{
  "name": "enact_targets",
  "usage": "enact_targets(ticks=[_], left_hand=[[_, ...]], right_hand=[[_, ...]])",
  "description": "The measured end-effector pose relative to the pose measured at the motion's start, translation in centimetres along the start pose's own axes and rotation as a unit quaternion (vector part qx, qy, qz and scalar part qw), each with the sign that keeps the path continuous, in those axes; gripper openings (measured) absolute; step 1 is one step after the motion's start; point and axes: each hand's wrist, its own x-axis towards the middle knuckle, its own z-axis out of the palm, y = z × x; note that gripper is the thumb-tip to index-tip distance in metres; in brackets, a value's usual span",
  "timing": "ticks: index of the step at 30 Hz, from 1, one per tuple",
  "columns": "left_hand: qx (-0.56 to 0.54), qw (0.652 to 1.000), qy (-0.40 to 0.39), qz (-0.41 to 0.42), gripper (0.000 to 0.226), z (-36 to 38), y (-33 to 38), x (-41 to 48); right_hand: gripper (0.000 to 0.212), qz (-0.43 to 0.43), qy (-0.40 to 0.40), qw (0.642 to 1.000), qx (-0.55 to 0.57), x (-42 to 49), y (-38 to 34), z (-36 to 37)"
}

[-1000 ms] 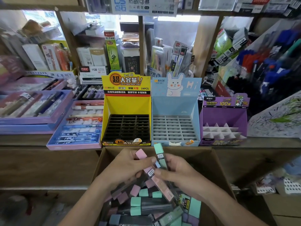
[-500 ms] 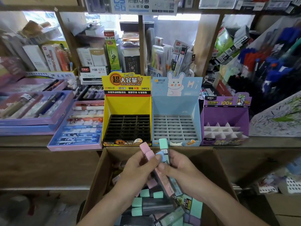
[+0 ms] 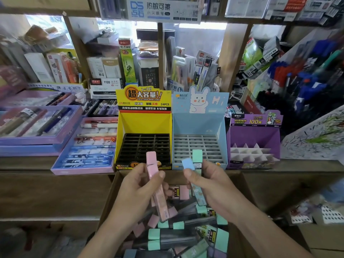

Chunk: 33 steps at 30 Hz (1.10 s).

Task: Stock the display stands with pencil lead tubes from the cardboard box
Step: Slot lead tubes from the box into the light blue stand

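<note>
I count three display stands: one yellow stand (image 3: 143,123), one blue stand (image 3: 199,123), one purple stand (image 3: 255,135). Three lead tubes are held: one pink tube (image 3: 152,161) in the left hand (image 3: 137,185), a blue-capped tube (image 3: 188,163) and a green-capped tube (image 3: 197,155) in the right hand (image 3: 210,183). One cardboard box (image 3: 174,178).

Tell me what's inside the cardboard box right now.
Loose pencil lead tubes fill the cardboard box: dark bodies, mint and pink caps. Its floor is buried, and the left hand and right hand, each gripping more tubes, hide the pile's far part.
</note>
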Motion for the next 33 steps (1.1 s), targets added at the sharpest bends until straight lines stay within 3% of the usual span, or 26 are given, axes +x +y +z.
enact_targets(ticks=[3,6,11,20,24,29,33], left_hand=[[-0.02,1.0,0.005,0.004,0.017,-0.6,0.7,0.1],[-0.017,1.0,0.006,0.016,0.033,-1.2,1.0,0.2],[0.023,0.999,0.031,0.013,0.031,-1.9,0.0,0.9],[0.031,0.999,0.003,-0.008,0.03,-2.0,-0.8,1.1],[-0.007,0.999,-0.018,-0.028,0.015,-2.2,-0.9,1.1],[-0.039,0.999,-0.015,-0.018,0.016,-2.1,-0.8,1.0],[-0.033,0.999,-0.018,-0.009,0.015,-2.0,-1.0,1.0]], right_hand=[[0.028,-0.017,0.023,0.999,-0.021,0.8,-1.4,0.2],[0.04,-0.038,0.073,0.994,-0.066,1.9,-3.0,0.1],[0.012,-0.103,0.124,0.975,-0.153,4.5,-5.4,-0.9],[0.005,-0.165,0.213,0.939,-0.212,9.4,-6.4,-1.8],[0.012,-0.185,0.214,0.918,-0.278,10.9,-6.4,-1.6],[0.005,-0.2,0.22,0.887,-0.352,12.2,-6.0,-1.5],[0.016,-0.197,0.213,0.883,-0.368,12.8,-5.7,-1.5]])
